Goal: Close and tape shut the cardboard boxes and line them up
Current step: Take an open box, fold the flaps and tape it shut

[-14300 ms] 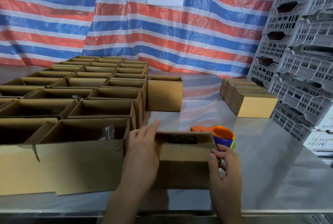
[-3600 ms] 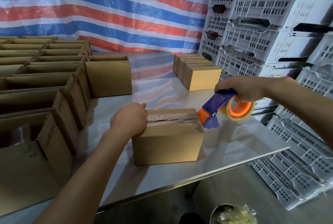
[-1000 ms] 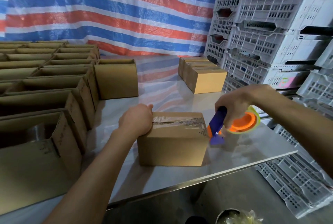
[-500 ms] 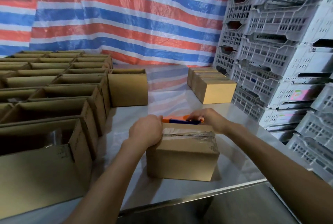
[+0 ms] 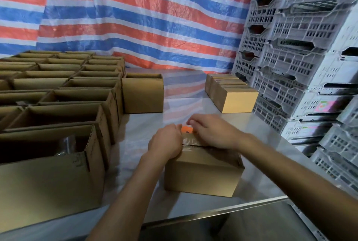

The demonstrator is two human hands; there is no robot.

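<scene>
Carton, one: small cardboard box (image 5: 201, 171), flaps down, clear tape strip (image 5: 190, 142) along the top seam, standing near the front edge of the steel table (image 5: 267, 165) directly before me. Handling, as I judge it: light, stiff at the walls and corners, softer across the top where the flaps meet, the taped band slick; best taken by both short ends, low on the walls, and not by the lid. Left hand (image 5: 164, 145): fingers curled over the box's top left edge, steadying it. Right hand (image 5: 212, 132): palm down over the far top edge, fingers loosely extended and gripping nothing that I can see, though blur leaves contact with the tape uncertain. Tape dispenser (image 5: 187, 130): only an orange sliver shows behind the box, between my hands. Change since a second ago: the dispenser was then in my right hand at the box's right end and is now set down behind it; my left hand has kept its place. Beyond: sealed boxes (image 5: 235, 95) in a row to the far right, open boxes (image 5: 64, 118) massed at left, plastic crates (image 5: 302, 70) stacked at right
</scene>
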